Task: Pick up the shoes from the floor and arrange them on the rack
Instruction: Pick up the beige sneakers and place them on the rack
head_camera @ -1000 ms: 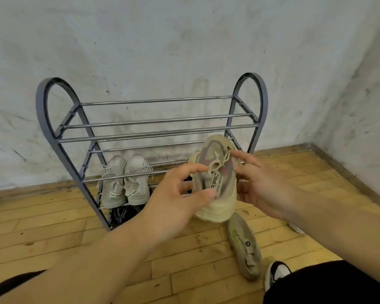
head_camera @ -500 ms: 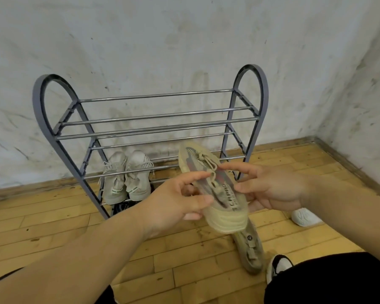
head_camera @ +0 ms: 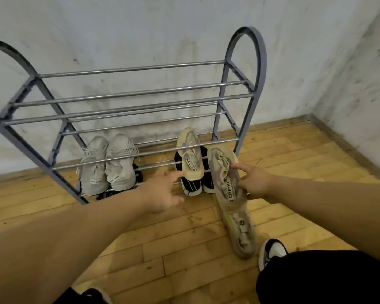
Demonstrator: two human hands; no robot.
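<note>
The grey metal shoe rack with chrome bars [head_camera: 127,93] is carrying, on a lower tier, 2 pale grey knit sneakers [head_camera: 110,165] near its left end and 1 beige knit sneaker [head_camera: 190,159] near its right end, toe to the wall. The right hand [head_camera: 252,183] is gripping a second beige sneaker lettered CAPRO [head_camera: 225,178] at the rack's right front edge, long axis toe-to-wall. The left hand [head_camera: 162,194] is hovering with fingers spread, holding nothing.

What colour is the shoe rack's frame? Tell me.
The shoe rack has greyish-blue side frames and silver rails; the head view shows it best.
</note>
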